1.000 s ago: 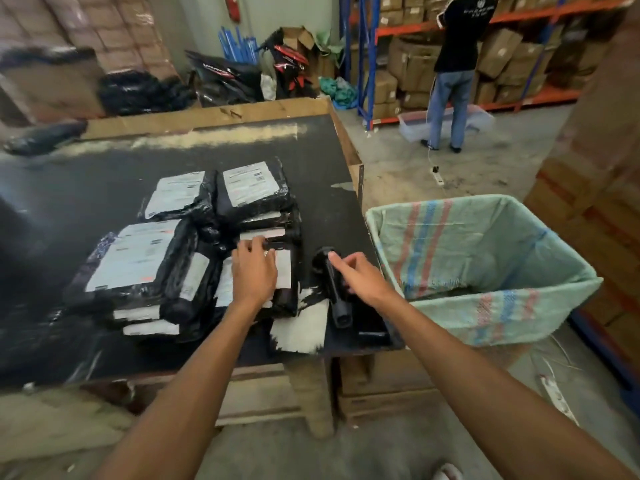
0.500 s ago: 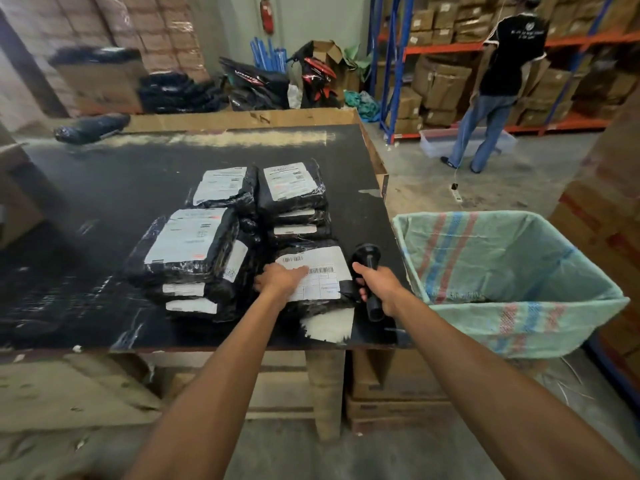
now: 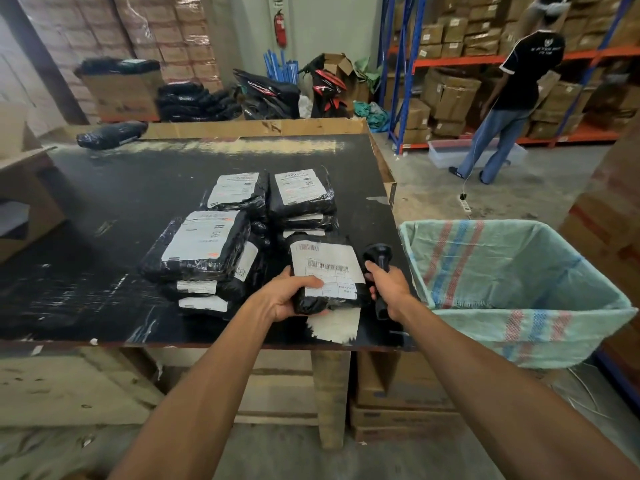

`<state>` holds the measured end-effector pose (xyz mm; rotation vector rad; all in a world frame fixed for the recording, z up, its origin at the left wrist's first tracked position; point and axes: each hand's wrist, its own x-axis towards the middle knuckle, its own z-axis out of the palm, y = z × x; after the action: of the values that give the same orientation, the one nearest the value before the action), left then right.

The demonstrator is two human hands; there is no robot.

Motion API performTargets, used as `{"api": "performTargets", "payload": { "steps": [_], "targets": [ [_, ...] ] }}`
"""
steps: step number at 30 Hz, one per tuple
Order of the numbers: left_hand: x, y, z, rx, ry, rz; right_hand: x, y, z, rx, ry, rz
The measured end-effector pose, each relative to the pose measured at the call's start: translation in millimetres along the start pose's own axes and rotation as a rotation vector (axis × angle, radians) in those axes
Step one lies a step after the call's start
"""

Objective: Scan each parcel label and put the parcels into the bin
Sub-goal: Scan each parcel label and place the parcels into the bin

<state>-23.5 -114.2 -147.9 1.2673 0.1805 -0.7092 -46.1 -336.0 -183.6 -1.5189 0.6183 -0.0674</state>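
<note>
A view from above onto a black table. At centre frame the left hand grips a black parcel by its lower left corner, thumb curled over the white label. The label faces up, and the parcel's long axis runs from the bottom toward the top of the frame. Just right of it, the right hand is wrapped round the handle of a black scanner, head pointing to the top of the frame. More parcels lie stacked left of centre. A cloth-lined bin stands at right. The label print is too small to read; the fingers under the parcel are hidden
</note>
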Motion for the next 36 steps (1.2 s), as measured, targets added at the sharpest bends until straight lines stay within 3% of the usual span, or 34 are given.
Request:
{"api": "performTargets", "payload": {
  "steps": [5, 10, 14, 36],
  "targets": [
    [10, 5, 14, 0.002, 0.059, 0.258, -24, -22, -6, 0.203, -0.094, -0.263],
    [19, 26, 32, 0.083, 0.101, 0.470, -49, -40, -7, 0.095, -0.317, -0.470],
    [24, 29, 46, 0.084, 0.153, 0.575, -64, -47, -4, -0.046, -0.392, -0.560],
    [30, 29, 58, 0.070, 0.206, 0.717, -66, -52, -19, -0.076, -0.362, -0.605]
  ]
}}
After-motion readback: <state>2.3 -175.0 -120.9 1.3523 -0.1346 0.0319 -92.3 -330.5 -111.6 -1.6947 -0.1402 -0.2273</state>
